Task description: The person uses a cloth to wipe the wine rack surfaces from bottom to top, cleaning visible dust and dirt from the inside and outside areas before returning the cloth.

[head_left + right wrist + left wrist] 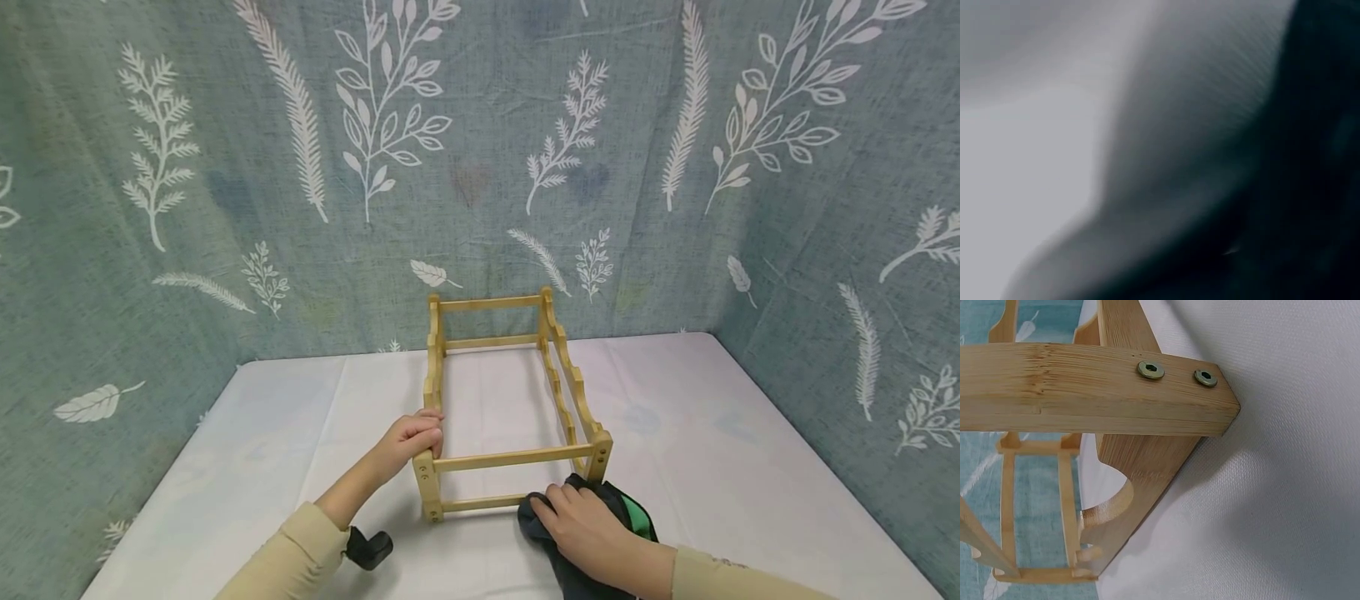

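Observation:
A light wooden rack (513, 457) with notched side rails stands on the white-covered table. My left hand (409, 440) grips its near left corner, fingers curled over the top. In the left wrist view, a post of the rack (1085, 387) shows two metal bolts; the hand itself is out of that view. At the rack's near right corner, my right hand (588, 529) holds a bunched dark cloth (570, 575) with a green patch. The cloth touches or partly covers the lower front bar; I cannot tell which. Dark cloth (1310, 187) fills the right side of the blurred right wrist view.
A white cloth (300, 417) covers the table. Green-blue curtains (480, 183) with white leaf prints enclose the back and both sides, close behind the rack's far end. A black wrist-worn device (367, 550) hangs beside the left sleeve (292, 554).

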